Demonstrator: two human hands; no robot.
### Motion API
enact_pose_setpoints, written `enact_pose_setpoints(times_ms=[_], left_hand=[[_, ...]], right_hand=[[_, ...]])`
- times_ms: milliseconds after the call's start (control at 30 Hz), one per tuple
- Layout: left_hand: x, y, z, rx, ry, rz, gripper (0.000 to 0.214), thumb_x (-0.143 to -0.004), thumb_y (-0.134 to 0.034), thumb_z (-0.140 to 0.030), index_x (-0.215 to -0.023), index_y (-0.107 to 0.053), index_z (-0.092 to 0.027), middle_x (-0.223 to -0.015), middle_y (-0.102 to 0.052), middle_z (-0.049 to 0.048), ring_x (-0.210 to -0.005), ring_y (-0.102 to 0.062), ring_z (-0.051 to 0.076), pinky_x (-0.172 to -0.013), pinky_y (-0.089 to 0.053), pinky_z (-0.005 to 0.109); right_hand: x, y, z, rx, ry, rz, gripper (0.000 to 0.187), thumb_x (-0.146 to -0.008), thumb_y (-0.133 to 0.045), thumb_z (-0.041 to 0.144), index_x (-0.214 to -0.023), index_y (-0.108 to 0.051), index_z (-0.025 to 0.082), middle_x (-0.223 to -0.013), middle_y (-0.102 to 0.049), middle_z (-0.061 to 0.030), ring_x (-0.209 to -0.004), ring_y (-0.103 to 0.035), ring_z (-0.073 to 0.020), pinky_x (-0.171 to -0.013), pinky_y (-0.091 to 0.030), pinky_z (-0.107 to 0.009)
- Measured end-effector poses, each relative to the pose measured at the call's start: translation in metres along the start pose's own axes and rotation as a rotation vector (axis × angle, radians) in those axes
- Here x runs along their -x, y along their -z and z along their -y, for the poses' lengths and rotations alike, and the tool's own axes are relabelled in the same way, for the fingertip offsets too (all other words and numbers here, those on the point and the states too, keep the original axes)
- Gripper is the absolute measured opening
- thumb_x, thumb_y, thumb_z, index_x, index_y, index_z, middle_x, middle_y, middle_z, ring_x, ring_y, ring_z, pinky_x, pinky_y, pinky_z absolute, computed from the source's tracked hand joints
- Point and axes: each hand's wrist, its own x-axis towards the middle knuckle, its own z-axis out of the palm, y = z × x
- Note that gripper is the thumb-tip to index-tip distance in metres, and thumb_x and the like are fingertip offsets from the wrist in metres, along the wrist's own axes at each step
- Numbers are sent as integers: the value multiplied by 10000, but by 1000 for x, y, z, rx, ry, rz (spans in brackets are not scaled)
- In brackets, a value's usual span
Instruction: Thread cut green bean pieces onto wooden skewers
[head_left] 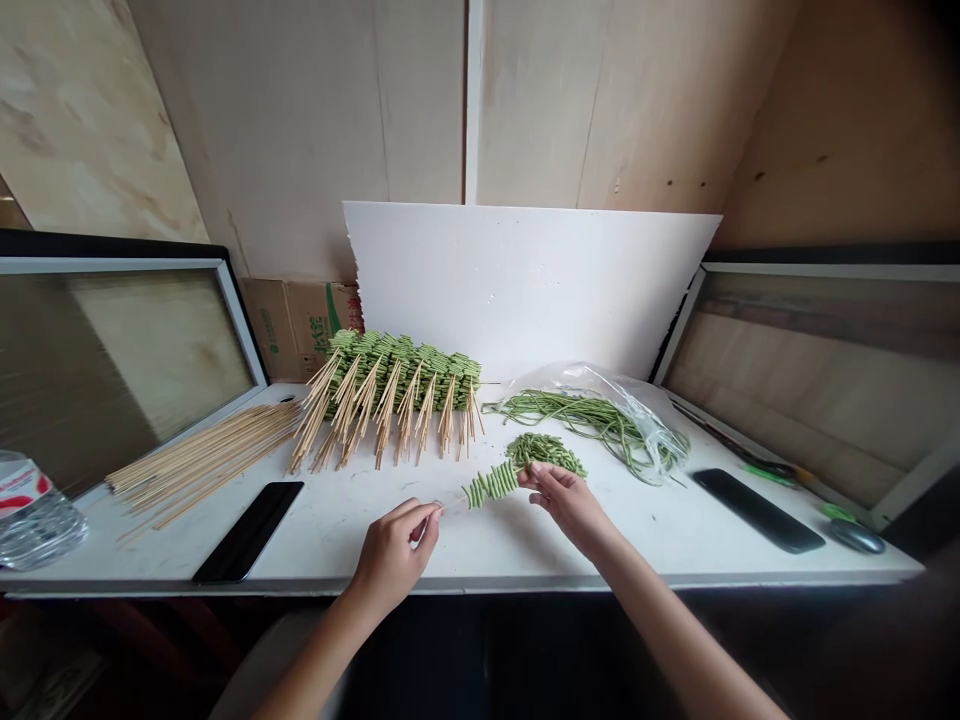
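A thin skewer threaded with short green bean pieces is held in the air over the front of the white table. My left hand pinches its bare left end between thumb and fingertips. At the right end of the row of pieces, my right hand is closed in a pinch; whether a loose piece is also in those fingertips I cannot tell. Just behind the right hand lies a pile of cut bean pieces. Farther back on the left, finished bean skewers are stacked in bundles, sticks toward me.
Bare bamboo skewers spread at left, near a black phone and a water bottle. Whole long beans lie in a clear plastic bag. At right are a dark flat object and a mouse. A white board stands behind.
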Motion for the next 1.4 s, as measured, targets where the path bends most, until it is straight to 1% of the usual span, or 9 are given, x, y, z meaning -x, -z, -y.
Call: enact_pose_setpoints(times_ms=[100, 267, 400, 667, 867, 1033, 1167, 1300, 1400], left_hand=[[0, 0, -2, -5, -1, 10, 328, -1049, -461, -307, -884, -722, -197, -692, -514, 1, -614, -497, 143, -609, -399, 253], [0, 1, -2, -1, 6, 18, 333, -1055, -454, -311, -873, -709, -198, -697, -506, 1, -618, -491, 146, -608, -387, 257], [-1, 0, -1, 3, 5, 19, 327, -1055, -454, -310, -896, -718, -201, -699, -516, 4, -616, -493, 150, -604, -388, 258], [0, 1, -1, -8, -13, 9, 322, -1048, -461, -301, -892, -723, -200, -689, -519, 2, -614, -502, 146, -599, -394, 252], [-1, 6, -3, -59, -58, 47, 313, -1053, -448, -278, -963, -741, -215, -709, -547, -1, -609, -523, 136, -607, -403, 243], [-2, 10, -4, -92, -82, 41, 300, -1040, -462, -253, -932, -739, -214, -707, -574, 1, -606, -543, 136, -604, -412, 237], [-2, 9, -5, -72, -84, 49, 299, -1035, -462, -232, -932, -742, -214, -736, -610, 7, -619, -561, 132, -606, -416, 233], [-1, 8, -5, -50, -73, 62, 308, -1042, -459, -242, -946, -750, -213, -750, -624, 10, -623, -560, 130, -601, -411, 236], [-1, 7, -4, -18, -62, 45, 316, -1055, -449, -261, -996, -755, -207, -756, -623, 20, -628, -559, 135, -606, -429, 236]], right_hand=[[1, -4, -1, -96, -42, 1, 409, -757, -854, 578, -949, -800, 221, -1027, -766, -94, -1016, -682, -250, -850, -531, -337], [3, -4, -4, -169, -56, 36, 343, -796, -848, 524, -970, -804, 231, -1075, -765, -87, -1032, -687, -244, -876, -547, -336], [4, -3, -4, -212, -73, 51, 297, -815, -845, 481, -996, -800, 250, -1129, -761, -77, -1107, -671, -248, -874, -546, -318], [5, -5, -4, -241, -86, 41, 252, -807, -862, 443, -971, -801, 262, -1124, -762, -62, -1110, -658, -231, -841, -524, -287], [3, 1, -4, -195, -84, 38, 270, -787, -867, 476, -931, -803, 257, -1071, -762, -61, -1044, -666, -221, -804, -506, -287], [3, 4, -2, -66, -51, 39, 292, -769, -862, 490, -884, -807, 228, -999, -751, -84, -1008, -661, -241, -738, -485, -289], [5, 2, 2, 5, -25, 24, 291, -743, -875, 469, -869, -805, 217, -995, -742, -94, -1008, -646, -255, -731, -489, -298], [6, 0, 4, 21, -17, 33, 281, -755, -864, 475, -852, -794, 222, -994, -722, -80, -992, -625, -241, -741, -501, -294], [7, -1, 4, -20, -29, 37, 296, -771, -856, 489, -892, -795, 227, -1004, -714, -79, -1003, -623, -238, -757, -506, -292]])
